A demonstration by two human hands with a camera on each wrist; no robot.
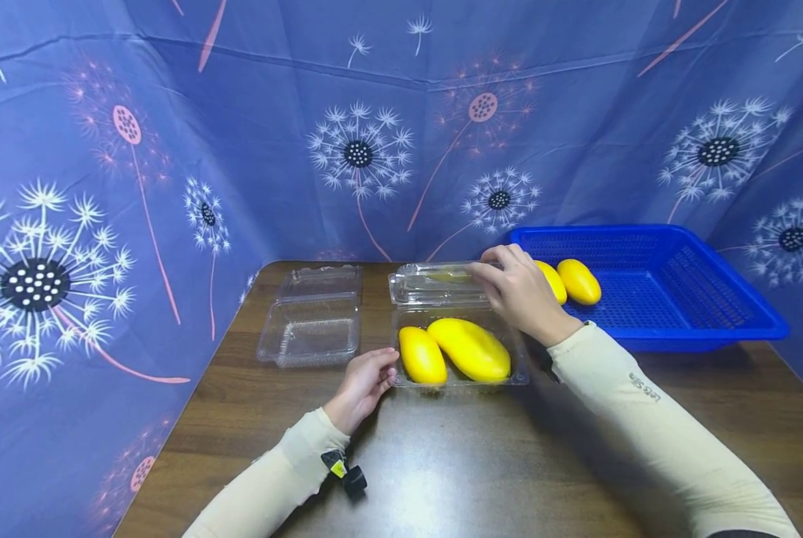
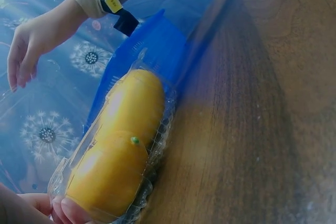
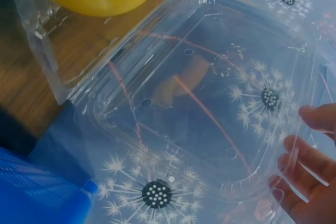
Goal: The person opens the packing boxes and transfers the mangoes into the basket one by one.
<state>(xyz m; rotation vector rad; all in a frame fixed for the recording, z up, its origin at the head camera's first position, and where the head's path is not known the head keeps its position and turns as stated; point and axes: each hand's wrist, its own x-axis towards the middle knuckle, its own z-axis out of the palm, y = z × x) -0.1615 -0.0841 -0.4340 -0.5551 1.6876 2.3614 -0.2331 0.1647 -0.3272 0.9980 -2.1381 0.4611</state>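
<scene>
A clear plastic clamshell container point(image 1: 518, 366) lies on the table with two yellow mangoes in its base, a smaller mango point(image 1: 423, 355) on the left and a larger mango point(image 1: 470, 350) on the right. Its hinged lid point(image 1: 435, 286) is raised at the back. My left hand point(image 1: 367, 379) pinches the base's left edge, fingertips point(image 2: 73, 211) against the plastic near a mango point(image 2: 110, 177). At the lid's rim, my right hand point(image 1: 518, 288) touches the plastic with extended, slightly bent fingers point(image 3: 299, 156). The clear lid point(image 3: 184, 124) fills most of the right wrist view.
Another open clear container point(image 1: 310, 332) sits to the left. On the right stands a blue plastic basket point(image 1: 650, 340) holding two more mangoes, one mango point(image 1: 579, 282) in plain sight and the other partly behind my right hand. A patterned blue cloth point(image 1: 401, 112) hangs behind the wooden table point(image 1: 441, 463).
</scene>
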